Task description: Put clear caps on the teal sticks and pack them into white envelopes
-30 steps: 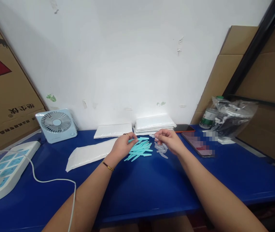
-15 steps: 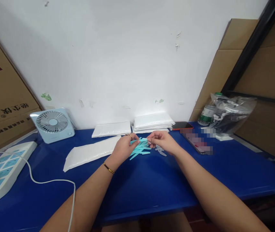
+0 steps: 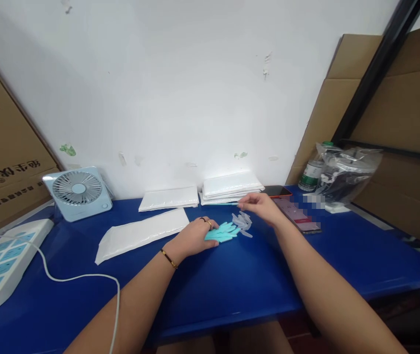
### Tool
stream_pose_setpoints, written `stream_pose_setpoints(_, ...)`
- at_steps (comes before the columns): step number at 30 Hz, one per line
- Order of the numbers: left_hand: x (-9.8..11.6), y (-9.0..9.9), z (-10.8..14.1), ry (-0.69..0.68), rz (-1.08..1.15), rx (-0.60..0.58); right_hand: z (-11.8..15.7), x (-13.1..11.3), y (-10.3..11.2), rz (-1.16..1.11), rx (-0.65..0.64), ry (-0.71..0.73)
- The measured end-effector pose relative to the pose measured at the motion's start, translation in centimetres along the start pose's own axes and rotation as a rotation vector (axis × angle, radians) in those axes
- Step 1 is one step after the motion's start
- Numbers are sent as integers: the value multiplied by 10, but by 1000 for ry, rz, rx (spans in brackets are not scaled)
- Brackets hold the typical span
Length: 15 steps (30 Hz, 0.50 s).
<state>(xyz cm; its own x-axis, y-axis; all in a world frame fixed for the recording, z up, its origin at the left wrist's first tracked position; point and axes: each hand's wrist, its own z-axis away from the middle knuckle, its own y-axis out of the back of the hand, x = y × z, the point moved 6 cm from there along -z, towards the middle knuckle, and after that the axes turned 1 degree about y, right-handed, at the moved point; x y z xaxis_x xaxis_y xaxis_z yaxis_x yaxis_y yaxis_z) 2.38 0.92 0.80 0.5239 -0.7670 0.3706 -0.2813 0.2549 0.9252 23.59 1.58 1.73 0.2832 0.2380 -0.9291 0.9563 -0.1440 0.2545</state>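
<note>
My left hand (image 3: 194, 237) curves round a fanned bunch of slim teal plastic sticks (image 3: 225, 232) lying on the blue table, its thumb along the near side and its fingers along the far side. Pinched in the fingertips of my right hand (image 3: 259, 206) is a single thin teal plastic stick (image 3: 227, 204), which points left above the table. Between the hands, just right of the bunch, lies a loose heap of translucent, pale slim pieces (image 3: 242, 222). What kind of tool the sticks are is too small to make out.
White padded envelopes (image 3: 232, 184) are stacked by the wall, with another stack (image 3: 168, 197) alongside and a single envelope (image 3: 141, 233) nearer. Left stand a fan (image 3: 79, 191) and power strip (image 3: 14, 260) with a cable; right are phones (image 3: 302, 216), a bottle (image 3: 310, 176) and a plastic bag (image 3: 353, 172).
My hands were together over the teal sticks and have parted. The right has moved right with one stick; the left has lowered onto the bunch. More of the pale heap shows.
</note>
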Motion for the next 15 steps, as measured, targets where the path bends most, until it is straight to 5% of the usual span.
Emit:
stream_pose_setpoints(7, 20, -6, 4, -64, 31, -83, 3, 7, -52, 421, -310, 135)
stream_pose_setpoints(12, 17, -4, 3, -2, 81, -54, 7, -14, -21, 457, -291, 164)
stream_pose_setpoints(15, 15, -4, 2, 8, 128, -46, 19, -19, -7, 478, -505, 103)
